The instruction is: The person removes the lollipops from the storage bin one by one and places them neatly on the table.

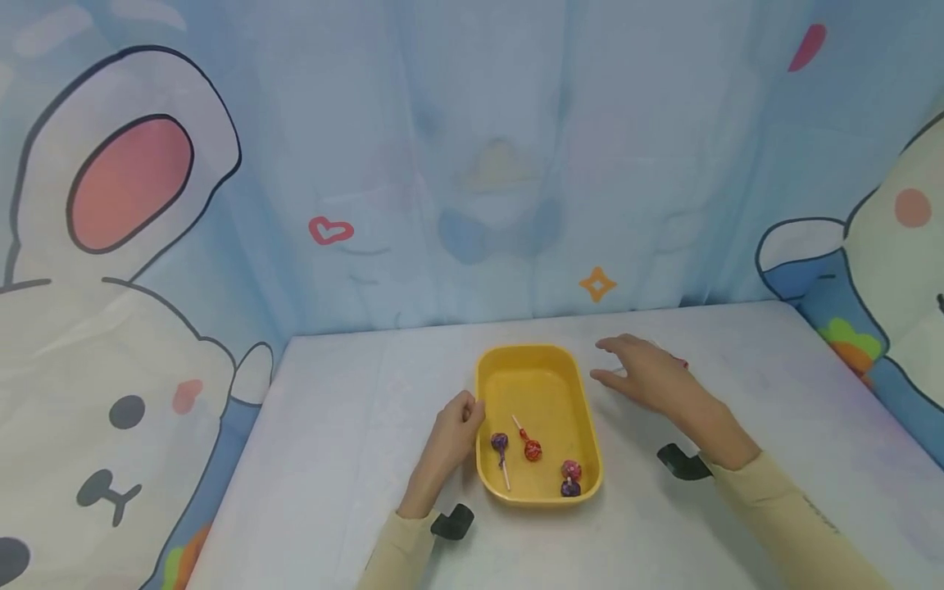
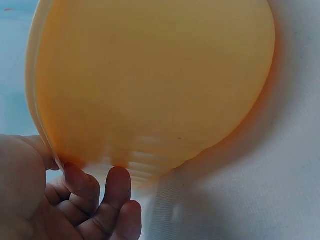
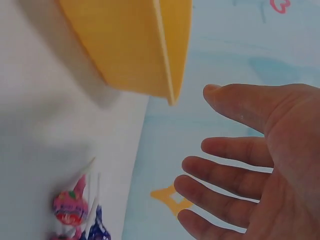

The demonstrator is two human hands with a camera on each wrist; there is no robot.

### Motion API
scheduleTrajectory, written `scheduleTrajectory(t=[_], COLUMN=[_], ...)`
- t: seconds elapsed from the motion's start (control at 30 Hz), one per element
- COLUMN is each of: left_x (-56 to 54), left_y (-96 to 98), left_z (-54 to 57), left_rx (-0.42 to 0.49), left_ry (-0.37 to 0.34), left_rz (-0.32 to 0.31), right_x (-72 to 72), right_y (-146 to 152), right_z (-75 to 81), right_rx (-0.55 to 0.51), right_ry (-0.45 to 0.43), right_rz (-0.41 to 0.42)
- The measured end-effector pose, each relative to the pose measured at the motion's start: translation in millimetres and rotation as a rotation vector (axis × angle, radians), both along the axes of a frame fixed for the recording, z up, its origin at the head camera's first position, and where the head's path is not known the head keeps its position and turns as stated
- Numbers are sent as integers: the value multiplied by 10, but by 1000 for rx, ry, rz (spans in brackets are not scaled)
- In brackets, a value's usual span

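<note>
A yellow plastic tray (image 1: 534,360) with rounded corners rests on the table. Inside it lie several wrapped lollipops: a purple lollipop (image 1: 499,442) and a red lollipop (image 1: 533,450) at the left and middle, a pink lollipop (image 1: 571,469) and a dark purple one in the near right corner. My left hand (image 1: 456,430) pinches the tray's left rim between thumb and curled fingers. Right of the tray, above the table, my right hand (image 1: 649,373) holds nothing, fingers spread and thumb apart. In the right wrist view, a pink-wrapped lollipop (image 3: 71,207) and a purple-wrapped lollipop (image 3: 98,230) lie below that hand.
A white cloth (image 1: 354,426) covers the table. Behind it hangs a light blue curtain (image 1: 442,164) printed with cartoon animals, a heart and a star. Each wrist carries a dark strap mount, such as the right mount (image 1: 682,463).
</note>
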State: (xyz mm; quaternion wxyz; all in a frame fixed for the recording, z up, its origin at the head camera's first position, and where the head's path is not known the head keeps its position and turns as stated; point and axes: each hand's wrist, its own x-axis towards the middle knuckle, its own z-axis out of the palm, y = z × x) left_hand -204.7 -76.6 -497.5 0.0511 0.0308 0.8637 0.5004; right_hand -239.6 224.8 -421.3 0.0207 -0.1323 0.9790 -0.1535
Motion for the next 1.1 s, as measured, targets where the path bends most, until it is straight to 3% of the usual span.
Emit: scheduleTrajectory(t=[0.53,0.83,1.1], left_x=[-2,2,5], left_y=[7,2,7], left_z=[11,18,10], left_rx=[6,7,13], left_ry=[4,-11,1], left_rz=[7,10,7], right_x=[159,211,239], right_y=[-465,-657,-854], right_z=[-31,-112,-226], right_rx=[-30,-2,51], right_ry=[-5,-82,-208], right_rz=[173,235,212])
